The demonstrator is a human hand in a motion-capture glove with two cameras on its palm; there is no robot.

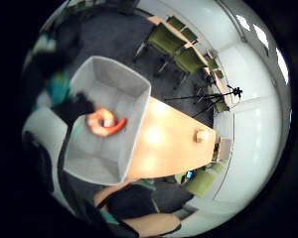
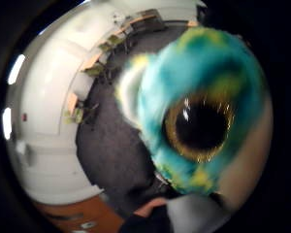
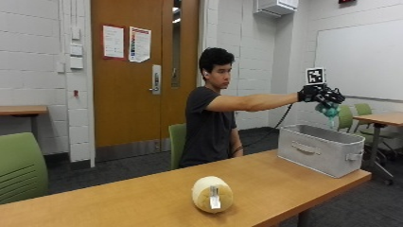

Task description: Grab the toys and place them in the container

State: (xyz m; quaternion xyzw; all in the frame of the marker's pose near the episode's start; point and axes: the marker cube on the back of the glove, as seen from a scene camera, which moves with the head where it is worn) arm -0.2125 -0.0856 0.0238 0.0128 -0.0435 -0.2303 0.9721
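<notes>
So the gloved right hand [image 3: 321, 94] was stretched way out at arm's length, held high over the grey bin [image 3: 319, 148] at the far end of the desk [image 3: 264, 182]. Its grip was curled around a teal plush [image 3: 328, 111], which dangled from the fingers just above the bin's open top, not touching it. In the thumb-side palm view the plush [image 2: 199, 107] filled most of the picture: fuzzy teal and yellow fur with one big glossy eye, right up against the palm.

My read is that it's light and squishy, the kind of thing that gives wherever you squeeze it, so nothing fragile to worry about. The fur probably isn't slippery either. Grabbing a bunch of the body works fine; the hard shiny eye is the only spot I'd avoid pinching, since fingers could slide off it.

The little-finger-side view looked straight down into the bin [image 1: 109, 124], where an orange curled toy [image 1: 105, 122] already lay on the bottom. There was plenty of room beside it.

One cream roll-shaped plush [image 3: 212, 194] with a tag sat near the front edge of the desk, well apart from the bin. It looks just as soft, and chunkier, so I'd wrap the whole hand around its middle.
</notes>
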